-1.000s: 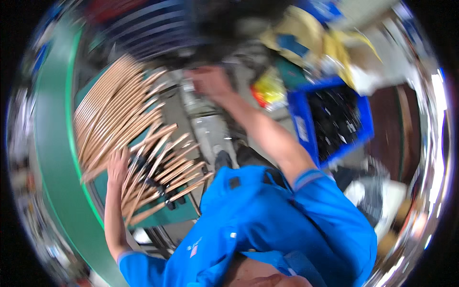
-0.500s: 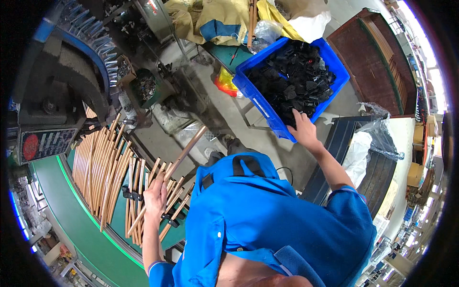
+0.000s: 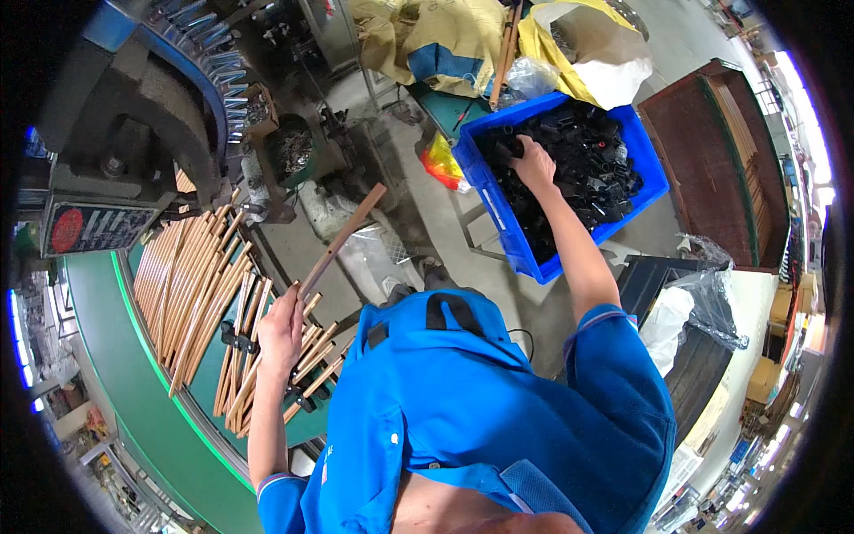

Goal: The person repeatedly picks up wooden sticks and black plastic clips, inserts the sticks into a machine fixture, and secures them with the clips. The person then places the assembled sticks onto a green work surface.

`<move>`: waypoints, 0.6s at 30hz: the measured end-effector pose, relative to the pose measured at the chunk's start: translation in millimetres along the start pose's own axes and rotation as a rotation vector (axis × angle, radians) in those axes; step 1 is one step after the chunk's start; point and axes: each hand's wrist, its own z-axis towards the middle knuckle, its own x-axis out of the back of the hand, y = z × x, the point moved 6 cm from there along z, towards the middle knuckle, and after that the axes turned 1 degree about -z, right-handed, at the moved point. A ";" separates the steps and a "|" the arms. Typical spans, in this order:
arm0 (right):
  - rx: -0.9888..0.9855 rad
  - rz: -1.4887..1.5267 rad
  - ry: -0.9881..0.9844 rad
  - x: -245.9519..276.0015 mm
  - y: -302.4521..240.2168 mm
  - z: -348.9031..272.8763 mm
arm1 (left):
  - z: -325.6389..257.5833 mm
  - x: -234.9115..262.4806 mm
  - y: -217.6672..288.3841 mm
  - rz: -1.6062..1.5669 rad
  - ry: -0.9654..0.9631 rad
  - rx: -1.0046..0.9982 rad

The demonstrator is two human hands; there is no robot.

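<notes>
My left hand point(image 3: 281, 334) is closed around a long copper-coloured tube point(image 3: 342, 238), which slants up and away to the right. Below that hand, many similar tubes point(image 3: 191, 285) lie on a green table, some with black plastic fittings point(image 3: 237, 338) on them. My right hand point(image 3: 535, 167) reaches over a blue plastic bin point(image 3: 504, 233) heaped with small black plastic parts point(image 3: 587, 169). Its fingers are bent around a black plastic part point(image 3: 511, 145) near the bin's far left side; the fingertips are partly hidden.
A dark machine point(image 3: 124, 133) stands at the left beside the green table point(image 3: 133, 356). Woven sacks point(image 3: 454, 44) lie behind the bin. To the right are a brown-red crate point(image 3: 689, 151) and clear plastic wrap point(image 3: 712, 307) on a dark surface.
My right hand has moved from the bin's near edge to its far left part, and its fingers have closed on a black part. The left hand still holds the tube; the whole view has shifted slightly.
</notes>
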 end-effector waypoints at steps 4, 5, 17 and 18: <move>-0.046 0.403 -0.064 -10.0 30.2 18.5 | 5.7 15.4 10.3 0.061 0.026 0.002; -0.001 0.582 0.005 -7.0 35.6 15.8 | 3.7 14.3 6.9 0.023 0.036 0.009; -0.078 1.814 -0.818 19.0 -120.6 -48.4 | 2.5 1.9 30.4 0.086 0.124 -0.060; -0.154 1.783 -0.817 19.7 -140.1 -57.4 | 3.5 3.5 30.2 0.072 0.139 -0.052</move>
